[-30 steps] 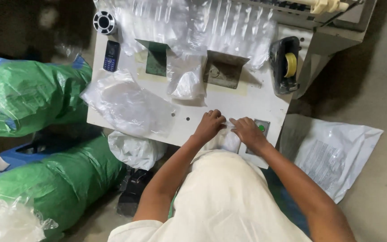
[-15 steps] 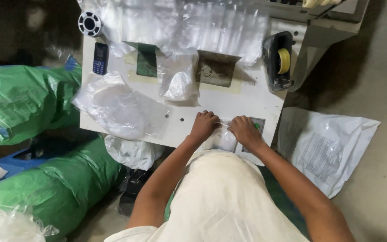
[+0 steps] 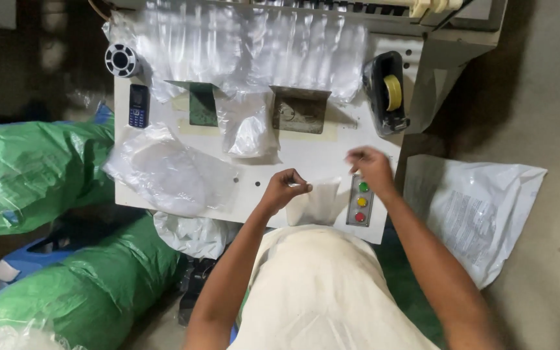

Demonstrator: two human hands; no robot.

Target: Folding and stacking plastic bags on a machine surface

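Since half a second ago the right hand [image 3: 372, 167] has lifted away, blurred, its fingers' state unreadable. Left hand [image 3: 284, 188] pinches the small clear bag [image 3: 315, 202] at the bench [image 3: 306, 155] edge; one-handed, it could slip off.

A single head-worn camera looks almost straight down from above the person's torso, close enough that the forearms fill the lower frame. It faces the white worktable [image 3: 306, 162], whose far edge reaches the top, with the left hand [image 3: 284, 188] and right hand [image 3: 372, 168] near the centre. The floor shows on both sides; no second view overlaps.
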